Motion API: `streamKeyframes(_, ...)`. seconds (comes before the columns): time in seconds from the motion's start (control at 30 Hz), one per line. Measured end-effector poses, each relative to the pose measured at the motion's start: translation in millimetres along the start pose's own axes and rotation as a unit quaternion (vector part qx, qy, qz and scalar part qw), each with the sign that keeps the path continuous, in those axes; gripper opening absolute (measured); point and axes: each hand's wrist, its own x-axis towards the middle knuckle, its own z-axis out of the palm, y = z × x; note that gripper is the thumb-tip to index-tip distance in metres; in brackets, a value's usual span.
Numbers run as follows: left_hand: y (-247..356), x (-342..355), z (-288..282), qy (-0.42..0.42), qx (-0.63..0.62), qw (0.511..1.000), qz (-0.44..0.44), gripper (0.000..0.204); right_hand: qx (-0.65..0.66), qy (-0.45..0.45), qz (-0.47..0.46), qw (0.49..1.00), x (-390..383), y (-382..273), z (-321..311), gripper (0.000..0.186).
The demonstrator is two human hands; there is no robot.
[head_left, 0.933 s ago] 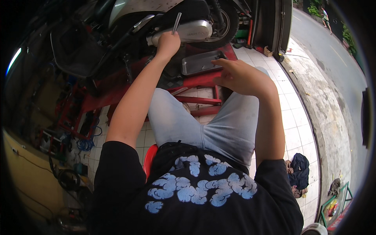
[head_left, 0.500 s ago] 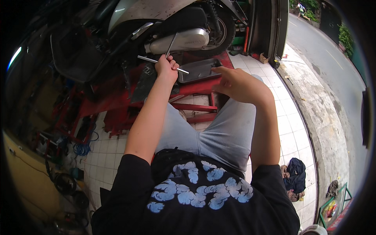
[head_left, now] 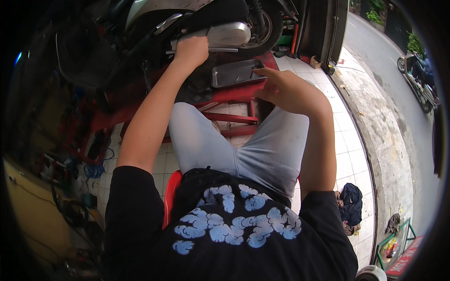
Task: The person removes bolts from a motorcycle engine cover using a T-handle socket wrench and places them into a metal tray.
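My left hand (head_left: pixel 191 50) is closed around a metal T-handle wrench, held level with the silver engine-side cover (head_left: pixel 220 35) of a motorbike. The wrench's crossbar (head_left: pixel 224 49) sticks out on both sides of the fist, and part of its shaft shows above the knuckles. Whether its tip touches the cover is hidden. My right hand (head_left: pixel 283 91) hovers at the right end of a shallow grey metal tray (head_left: pixel 225 84), index finger stretched over the rim, the other fingers partly hidden. Small dark pieces, too small to name, lie in the tray near that fingertip.
The motorbike's wheel (head_left: pixel 269 30) stands on a red lift platform (head_left: pixel 255 91) in front of my knees. A dark cloth bundle (head_left: pixel 350 203) lies on the white tiles at right. Beyond the doorway, a scooter (head_left: pixel 417 79) is on the road. Blue hose (head_left: pixel 95 169) coils at left.
My left hand has moved forward and slightly left with the T-handle wrench, nearer the engine cover. My right hand stays by the tray. A scooter has appeared on the road.
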Motion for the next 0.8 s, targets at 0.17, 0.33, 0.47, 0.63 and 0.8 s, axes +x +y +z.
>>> streamKeyframes(0.17,2,13,16,0.084,-0.41,0.891,-0.175,0.027,0.005,-0.014,0.013,1.0,1,-6,0,0.052)
streamKeyframes(0.33,22,13,45,0.078,-0.899,0.244,-0.355,0.018,0.001,-0.021,0.022,1.0,1,-4,-1,0.053)
streamKeyframes(0.47,47,-3,52,0.101,-0.868,0.304,-0.379,0.018,0.004,-0.02,0.039,0.999,1,-3,-3,0.053)
streamKeyframes(0.63,61,-19,15,0.072,-0.769,0.515,-0.372,0.018,-0.005,-0.007,0.035,0.999,-2,-1,-8,0.05)
streamKeyframes(0.8,29,-9,20,0.112,-0.462,0.861,-0.182,0.032,0.013,0.016,-0.002,1.0,0,4,-4,0.05)
